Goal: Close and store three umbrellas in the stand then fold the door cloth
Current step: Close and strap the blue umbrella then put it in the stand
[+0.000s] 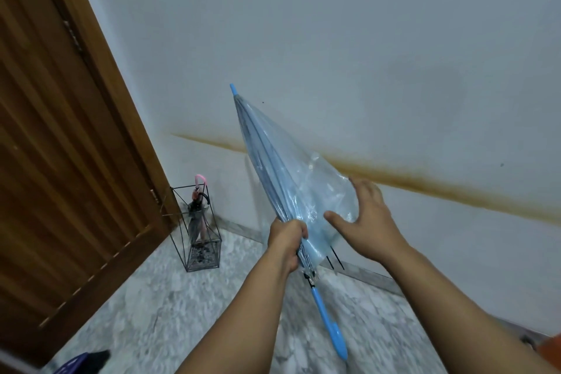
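Left hand (287, 241) fingers clenched round blue umbrella (273, 161); right hand (362, 212) fingers spread against its canopy.

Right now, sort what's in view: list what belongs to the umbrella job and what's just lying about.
Job:
blue umbrella, gripped by left hand, right hand open on its canopy
wire stand
pink-handled umbrella in the stand

Lying about:
wooden door
dark blue thing, floor edge

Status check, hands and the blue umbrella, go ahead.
Left hand grips blue umbrella, collapsed, tip up. Right hand open against canopy. Wire stand holds two umbrellas; path clear.
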